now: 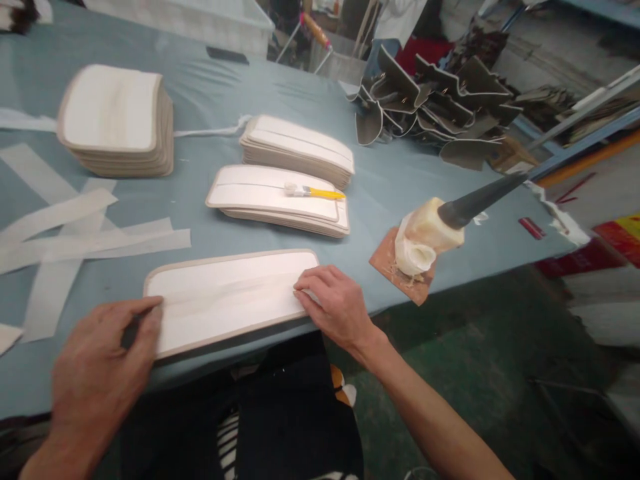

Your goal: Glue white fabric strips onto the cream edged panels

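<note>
A long white panel (230, 293) with a beige rim and rounded corners lies flat at the table's front edge. A faint greyish band runs lengthwise along its middle. My left hand (107, 353) pinches the panel's left end between thumb and index finger. Over the right end, my right hand (333, 300) has its thumb and fingertips pressed together on the white face; whatever is between them is too small to tell. Behind the panel, a yellow-handled brush (320, 193) rests on a stack of similar panels (240, 188), its bristles pointing left.
Pale strips (55, 240) lie crossed at the left. A stack of wider panels (115, 110) and another narrow stack (300, 143) stand farther back. Right of my hands, a glue-caked container (417, 243) with a dark handle sits on a brown board. Dark folded pieces (430, 100) are heaped beyond.
</note>
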Demonstrator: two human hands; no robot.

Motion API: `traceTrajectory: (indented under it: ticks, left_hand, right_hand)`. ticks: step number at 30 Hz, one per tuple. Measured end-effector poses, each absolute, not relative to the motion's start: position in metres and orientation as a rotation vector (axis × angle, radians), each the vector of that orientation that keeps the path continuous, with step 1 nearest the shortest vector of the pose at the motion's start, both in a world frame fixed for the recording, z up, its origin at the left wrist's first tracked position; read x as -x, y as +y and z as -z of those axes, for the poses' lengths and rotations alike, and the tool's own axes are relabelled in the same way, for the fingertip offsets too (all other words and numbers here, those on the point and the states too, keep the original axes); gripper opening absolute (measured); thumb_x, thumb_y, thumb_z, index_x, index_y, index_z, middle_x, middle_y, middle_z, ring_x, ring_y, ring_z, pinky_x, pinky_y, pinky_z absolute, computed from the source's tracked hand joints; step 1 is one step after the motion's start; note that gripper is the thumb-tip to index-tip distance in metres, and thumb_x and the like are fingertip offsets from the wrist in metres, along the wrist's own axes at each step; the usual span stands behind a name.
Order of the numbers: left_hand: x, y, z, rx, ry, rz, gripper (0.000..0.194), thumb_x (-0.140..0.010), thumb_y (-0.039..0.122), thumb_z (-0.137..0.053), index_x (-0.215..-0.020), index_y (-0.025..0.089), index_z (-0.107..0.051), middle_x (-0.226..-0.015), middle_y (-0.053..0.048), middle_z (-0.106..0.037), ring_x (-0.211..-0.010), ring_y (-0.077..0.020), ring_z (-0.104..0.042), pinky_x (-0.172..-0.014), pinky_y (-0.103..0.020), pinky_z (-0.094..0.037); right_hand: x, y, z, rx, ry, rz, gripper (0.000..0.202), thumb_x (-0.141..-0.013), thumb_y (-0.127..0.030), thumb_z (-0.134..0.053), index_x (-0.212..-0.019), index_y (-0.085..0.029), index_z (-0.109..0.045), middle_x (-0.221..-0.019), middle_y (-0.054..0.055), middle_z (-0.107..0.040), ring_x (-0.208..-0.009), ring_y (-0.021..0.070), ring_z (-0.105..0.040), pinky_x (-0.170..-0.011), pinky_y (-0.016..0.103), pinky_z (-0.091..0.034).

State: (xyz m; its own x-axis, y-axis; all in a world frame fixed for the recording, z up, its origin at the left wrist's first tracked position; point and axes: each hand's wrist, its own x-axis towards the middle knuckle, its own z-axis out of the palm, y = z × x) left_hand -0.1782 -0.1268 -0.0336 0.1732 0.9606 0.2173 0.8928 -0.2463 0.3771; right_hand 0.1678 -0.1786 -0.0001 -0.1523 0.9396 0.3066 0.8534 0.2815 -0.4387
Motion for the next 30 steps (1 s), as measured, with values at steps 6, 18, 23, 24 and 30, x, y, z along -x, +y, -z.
traceTrajectory:
  ticks: [6, 18, 23, 24, 30]
  left_hand:
    - [0.171, -0.132, 0.023, -2.255, 1.883, -0.586, 0.038, -0.105, 0.049, -0.042, -0.111, 0.022, -0.069, -0.111, -0.013, -0.074, -0.107, -0.0330, -0.068, -0.099, -0.048, -0.054]
    - [0.135, -0.157, 0.015, -2.774, 1.479, -0.687, 0.039, -0.106, 0.029, -0.046, -0.139, 0.019, -0.064, -0.148, -0.015, -0.069, -0.138, -0.0348, -0.062, -0.116, -0.050, -0.049]
    - [0.116, -0.168, 0.037, -2.980, 1.387, -0.554, 0.061, -0.109, 0.047, -0.041, -0.153, 0.007, -0.055, -0.161, -0.018, -0.059, -0.151, -0.0407, -0.052, -0.121, -0.053, -0.041]
    - [0.116, -0.169, 0.040, -2.980, 1.427, -0.537, 0.064, -0.109, 0.049, -0.040, -0.154, 0.005, -0.055, -0.162, -0.019, -0.058, -0.151, -0.0416, -0.052, -0.121, -0.053, -0.041]
    - [0.126, -0.177, 0.047, -2.935, 1.591, -0.523, 0.080, -0.110, 0.052, -0.036, -0.169, -0.001, -0.026, -0.167, -0.026, -0.048, -0.150, -0.0432, -0.053, -0.123, -0.054, -0.037]
  right_hand:
    - [-0.168, -0.164, 0.018, 1.731, -2.106, -0.118, 0.018, -0.106, -0.019, -0.059, -0.101, -0.023, -0.076, -0.111, 0.009, -0.080, -0.105, 0.0267, -0.069, -0.095, 0.041, -0.049]
    - [-0.116, -0.173, -0.004, 1.343, -2.270, -0.106, 0.027, -0.108, -0.020, -0.054, -0.126, -0.019, -0.075, -0.139, 0.012, -0.075, -0.127, 0.0287, -0.066, -0.112, 0.044, -0.053]
    - [-0.103, -0.177, 0.021, 1.329, -2.422, -0.136, 0.042, -0.107, -0.026, -0.058, -0.146, -0.012, -0.065, -0.155, 0.015, -0.066, -0.141, 0.0331, -0.059, -0.118, 0.050, -0.051]
    - [-0.104, -0.179, 0.026, 1.338, -2.438, -0.124, 0.045, -0.107, -0.029, -0.059, -0.148, -0.011, -0.064, -0.157, 0.016, -0.063, -0.143, 0.0336, -0.058, -0.119, 0.051, -0.049]
    - [-0.110, -0.195, 0.044, 1.431, -2.455, -0.047, 0.064, -0.107, -0.044, -0.061, -0.159, -0.009, -0.052, -0.170, 0.015, -0.048, -0.155, 0.0349, -0.046, -0.126, 0.053, -0.038]
